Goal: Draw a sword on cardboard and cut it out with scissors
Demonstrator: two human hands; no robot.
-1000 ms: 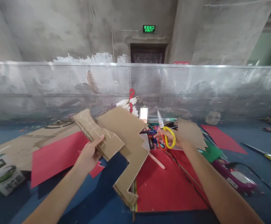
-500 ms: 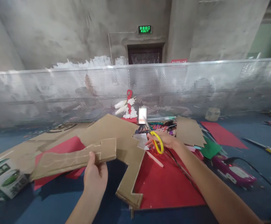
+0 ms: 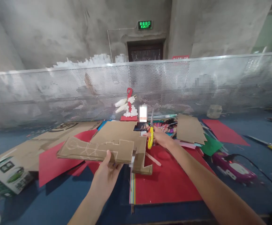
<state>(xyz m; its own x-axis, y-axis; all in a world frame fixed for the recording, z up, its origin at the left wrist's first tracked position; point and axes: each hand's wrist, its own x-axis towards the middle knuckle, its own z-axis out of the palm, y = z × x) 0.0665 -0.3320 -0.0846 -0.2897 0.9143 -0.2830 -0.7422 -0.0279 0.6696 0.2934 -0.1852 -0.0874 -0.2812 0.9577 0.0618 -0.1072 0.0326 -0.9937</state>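
My left hand (image 3: 108, 175) grips a cardboard piece (image 3: 96, 151) by its lower right edge, thumb on top. White chalk-like outlines are drawn on it, and steps are cut into its upper edge. In my right hand (image 3: 159, 136) are scissors (image 3: 151, 134) with yellow handles, held by the handles with the blades pointing up and away. Behind the held piece lies a larger notched cardboard sheet (image 3: 117, 131); its right part reaches over a stack of coloured paper with a red top sheet (image 3: 168, 181). A pale pink strip (image 3: 153, 158) rests on the red paper.
At left stand a green-and-white box (image 3: 11, 175) and flat printed cardboard. A white flower ornament on a red stem (image 3: 129, 103) stands by the perforated metal barrier (image 3: 98, 87). To the right are a purple glue-gun-like device (image 3: 234, 168) with a cord, red and green paper, and another yellow-handled tool.
My left hand has moved right with the cardboard piece, whose drawn face now shows more. The larger sheet has shifted back. The scissors in my right hand have turned more upright.
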